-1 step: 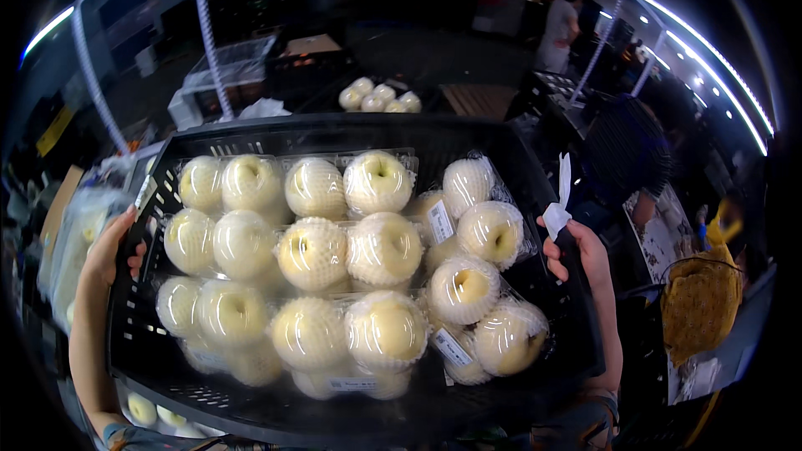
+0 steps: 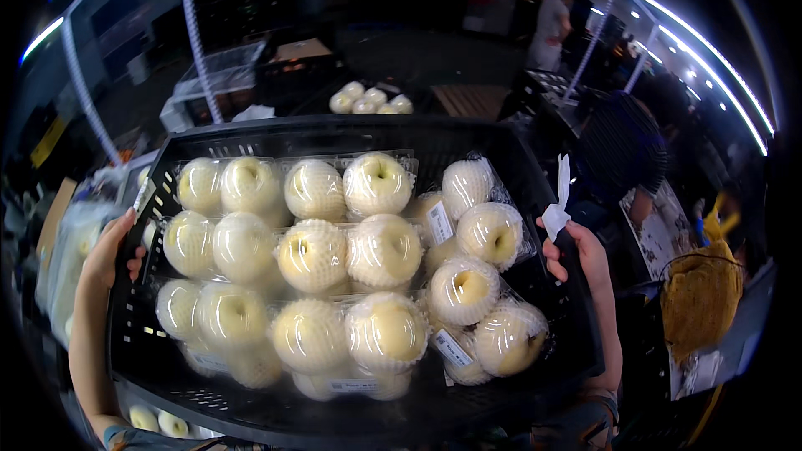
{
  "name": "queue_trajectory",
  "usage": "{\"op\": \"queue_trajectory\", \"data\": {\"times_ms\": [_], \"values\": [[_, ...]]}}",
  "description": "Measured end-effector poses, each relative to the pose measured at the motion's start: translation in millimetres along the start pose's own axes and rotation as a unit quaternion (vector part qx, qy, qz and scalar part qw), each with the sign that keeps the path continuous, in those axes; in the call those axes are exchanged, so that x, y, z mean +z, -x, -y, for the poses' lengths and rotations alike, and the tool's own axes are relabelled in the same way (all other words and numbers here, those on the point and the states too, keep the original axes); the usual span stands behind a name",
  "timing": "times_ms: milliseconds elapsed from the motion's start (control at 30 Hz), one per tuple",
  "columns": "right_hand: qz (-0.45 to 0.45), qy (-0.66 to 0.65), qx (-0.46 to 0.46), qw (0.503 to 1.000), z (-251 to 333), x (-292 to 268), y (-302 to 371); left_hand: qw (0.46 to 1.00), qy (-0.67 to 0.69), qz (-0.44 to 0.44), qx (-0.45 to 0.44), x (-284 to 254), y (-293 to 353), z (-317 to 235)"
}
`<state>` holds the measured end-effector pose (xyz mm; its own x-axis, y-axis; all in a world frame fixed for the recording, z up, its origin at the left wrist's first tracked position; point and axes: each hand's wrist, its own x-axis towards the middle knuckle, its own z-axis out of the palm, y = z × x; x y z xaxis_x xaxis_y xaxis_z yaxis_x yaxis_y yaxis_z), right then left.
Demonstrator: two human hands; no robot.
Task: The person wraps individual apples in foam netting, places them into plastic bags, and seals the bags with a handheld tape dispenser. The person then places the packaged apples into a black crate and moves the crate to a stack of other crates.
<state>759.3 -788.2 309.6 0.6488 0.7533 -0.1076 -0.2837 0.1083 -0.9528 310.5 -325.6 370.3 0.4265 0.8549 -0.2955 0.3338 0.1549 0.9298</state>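
Both of my hands grip a black plastic crate point(image 2: 493, 135) by its short ends, held up in front of me. My left hand point(image 2: 104, 252) wraps round the left rim, fingers curled through the side. The right rim is in the grasp of my right hand point(image 2: 589, 257), next to a white twisted tag point(image 2: 557, 215). Inside lie several film-wrapped packs of pale yellow, apple-like fruit point(image 2: 384, 248) in white foam nets. Left and middle packs lie in rows; those at the right point(image 2: 493, 234) sit lengthwise. White labels point(image 2: 454, 348) show on some. Lower layers are partly hidden.
Beyond the crate is a small group of wrapped fruit point(image 2: 368, 100), near a wooden pallet point(image 2: 472, 102). A person in dark clothes point(image 2: 622, 142) bends over a bench at the right, beside a yellow-brown bag point(image 2: 702, 296). Another person point(image 2: 551, 29) stands farther back. Plastic-covered goods point(image 2: 71, 242) are at the left.
The background has shifted slightly to the left in the view. The crate, its fruit and both hands keep nearly the same place in the picture.
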Motion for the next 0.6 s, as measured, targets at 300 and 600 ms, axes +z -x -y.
{"op": "queue_trajectory", "data": {"times_ms": [300, 600], "values": [[-0.083, 0.026, -0.056, 0.995, 16, -45, -61, 0.995, -0.042, 0.053, 0.071, 89, -139, -55], [-0.029, 0.042, -0.034, 0.998, 75, -137, -250, 0.995, 0.011, -0.071, 0.073, 178, -218, -60]]}}
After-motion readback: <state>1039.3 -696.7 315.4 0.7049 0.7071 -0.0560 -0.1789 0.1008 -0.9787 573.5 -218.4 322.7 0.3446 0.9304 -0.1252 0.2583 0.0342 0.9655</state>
